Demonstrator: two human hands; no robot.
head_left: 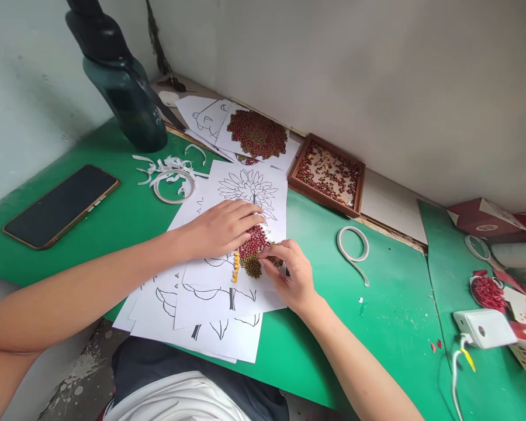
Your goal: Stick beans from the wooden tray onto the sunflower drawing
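Sheet (281, 204) lies beneath left hand (230, 227), fingers extended, likely steadying it; right hand (293, 275), grip nearly together, works beans (253, 244), any hold indeterminable.

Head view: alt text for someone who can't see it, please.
A left hand rests on a flower-drawing sheet while the right hand touches red and green beans there, beside yellow kernels. On the green table: phone, bottle, tape rolls; bean tray at the back.

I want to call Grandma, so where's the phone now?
In the head view, the phone lies far left on the green table, left of the white scraps and nearer than the dark bottle.
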